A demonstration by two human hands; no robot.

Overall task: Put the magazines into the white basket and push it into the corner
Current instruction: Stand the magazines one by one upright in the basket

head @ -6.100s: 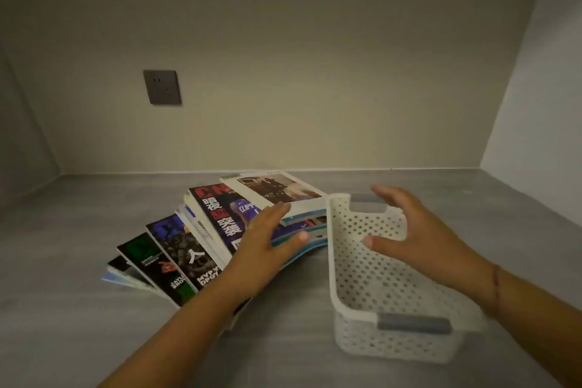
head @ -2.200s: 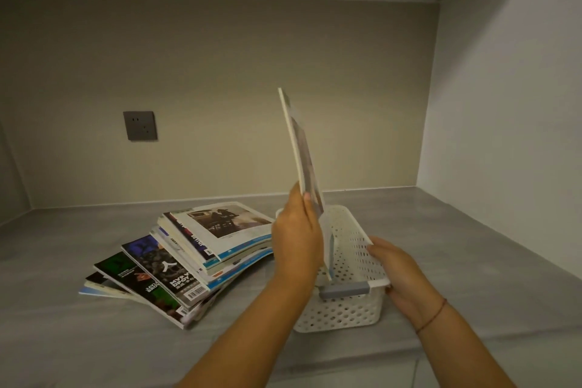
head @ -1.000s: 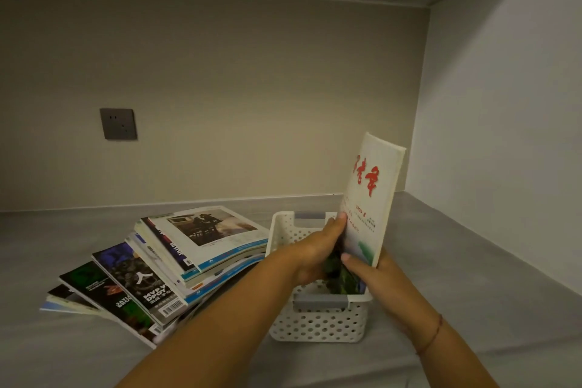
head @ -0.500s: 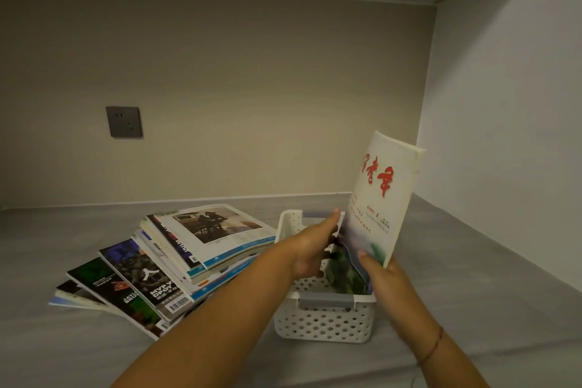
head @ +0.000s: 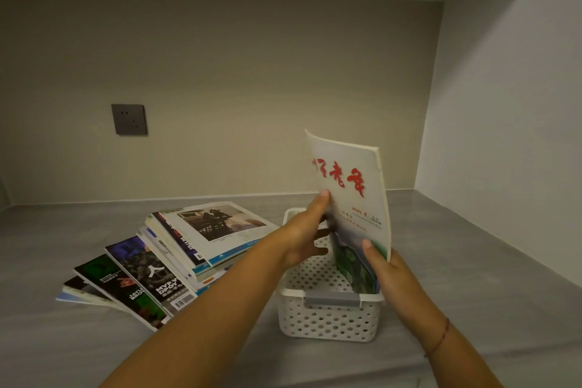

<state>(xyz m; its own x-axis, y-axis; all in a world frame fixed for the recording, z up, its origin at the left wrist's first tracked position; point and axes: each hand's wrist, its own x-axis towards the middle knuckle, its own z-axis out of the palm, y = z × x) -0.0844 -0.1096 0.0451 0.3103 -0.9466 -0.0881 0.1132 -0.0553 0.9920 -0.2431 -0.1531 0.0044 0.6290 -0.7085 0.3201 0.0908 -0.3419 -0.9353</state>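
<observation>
— What has moved?
— The magazine (head: 352,186) now shows more of its cover than it did half a second ago. The left hand (head: 304,239) has climbed to its left edge.
— Set the scene, big to small.
— There is a grey tabletop (head: 472,261). A fanned stack (head: 176,261) lies just left of the white basket (head: 330,318), which sits well short of the right-hand corner. The magazine's foot is down inside the basket, along its right wall. Whether it touches bottom is hidden.
— The hands?
— The right hand (head: 384,264) pinches the magazine's lower right corner, thumb on the cover, fingers behind. The left hand is stretched out with one fingertip on the edge, gripping nothing.
— How should this step be finished?
— I'd slide it down on its edge, tight to that wall, to leave room for the rest. Floppy paper may buckle if pushed from the top.
— Counts?
— One basket, one magazine in it, and one wall socket (head: 129,119). The stack holds at least seven, though I can't tell the exact number.
</observation>
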